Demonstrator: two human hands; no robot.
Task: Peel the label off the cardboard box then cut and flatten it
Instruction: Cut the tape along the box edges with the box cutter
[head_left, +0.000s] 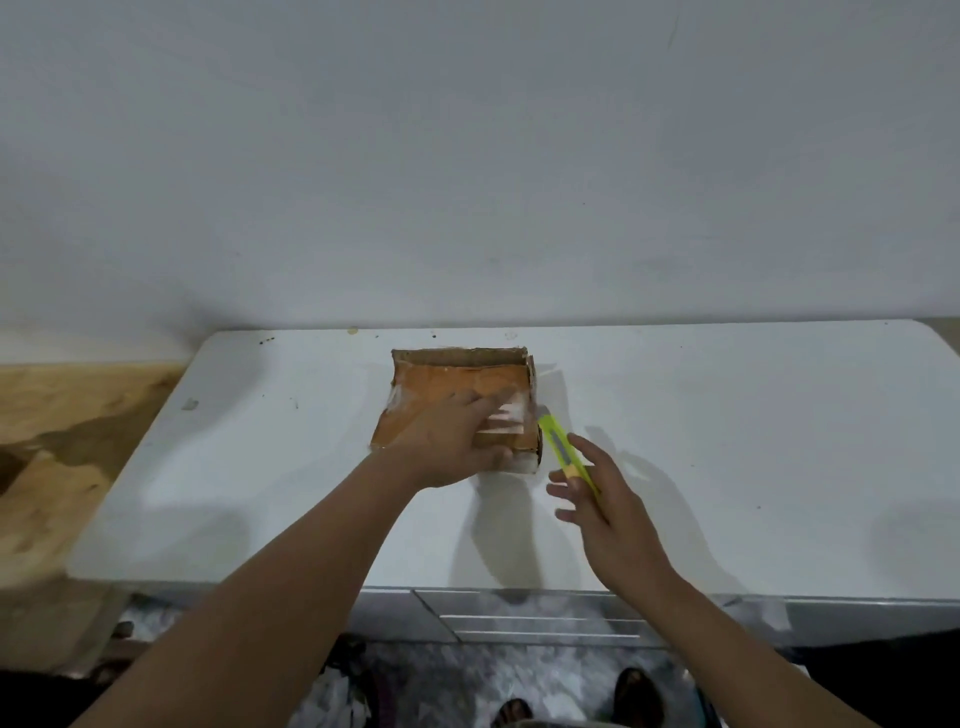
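Cardboard box (457, 384) lies mid-tabletop (727, 441) | left hand (452, 447) presses flat on it, fingers straight | right hand (608, 504) holds a yellow-green utility knife (563, 449) at the box's right edge, fingers loosely extended

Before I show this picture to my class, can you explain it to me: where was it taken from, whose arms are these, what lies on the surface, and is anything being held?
There is one picture, from a camera worn on a person's head, looking down at their own bare arms. On the white tabletop sits a brown cardboard box, open at the top. The left hand rests on the box with fingers spread. The right hand reaches with loose fingers over a yellow-green utility knife beside the box; whether it grips the knife is unclear. Sandalled feet show below.
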